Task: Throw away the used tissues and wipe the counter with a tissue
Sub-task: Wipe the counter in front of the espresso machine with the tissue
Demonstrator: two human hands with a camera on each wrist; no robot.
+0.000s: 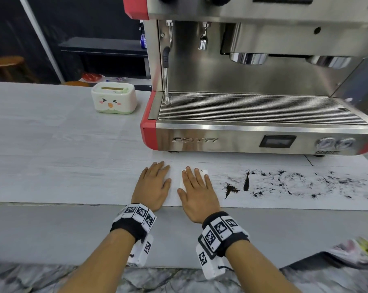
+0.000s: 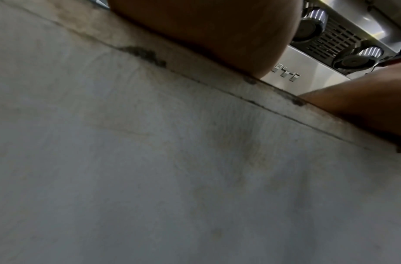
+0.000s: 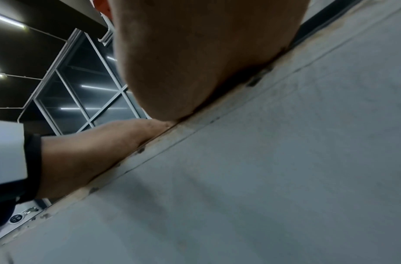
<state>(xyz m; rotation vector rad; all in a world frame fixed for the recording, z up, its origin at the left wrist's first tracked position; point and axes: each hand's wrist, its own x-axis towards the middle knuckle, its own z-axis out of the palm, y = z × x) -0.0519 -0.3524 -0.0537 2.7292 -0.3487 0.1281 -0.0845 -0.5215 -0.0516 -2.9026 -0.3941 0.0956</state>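
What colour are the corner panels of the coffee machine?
Red; the corner panels of the steel coffee machine show best in the head view.

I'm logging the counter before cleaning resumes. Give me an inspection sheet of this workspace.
Surface: pale counter, dark grounds scattered right of the hands.
Job's things: white tissue flat under the right hand; duck-faced tissue box at the back.
Clutter: nothing seen beyond the grounds.
Grippers: left hand and right hand lie flat, fingers straight, near the front edge.
Cables: nothing seen.
Surroundings: espresso machine behind, wooden stool far left.
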